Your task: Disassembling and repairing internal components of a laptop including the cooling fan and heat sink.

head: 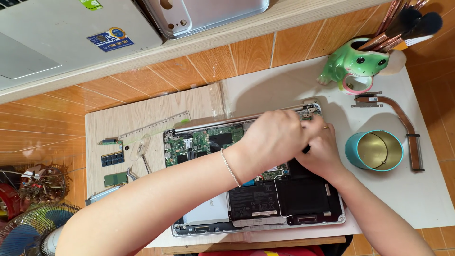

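An opened laptop [256, 199] lies bottom-up on the low table, its green circuit board [199, 142] and black battery [284, 196] exposed. My left hand [272, 137] reaches across the board toward the far right corner near the hinge [310, 110], fingers curled. My right hand [322, 151] sits just beside it, closed around a small dark tool whose tip shows between the two hands. What the fingertips touch is hidden by the hands.
Left of the laptop lie a clear ruler [156, 125], a screwdriver [142, 151] and small circuit modules [113, 159]. On the right stand a teal tin cup [374, 150], a copper heat pipe [403, 123] and a green frog holder [353, 61] with brushes. A fan [33, 227] sits bottom left.
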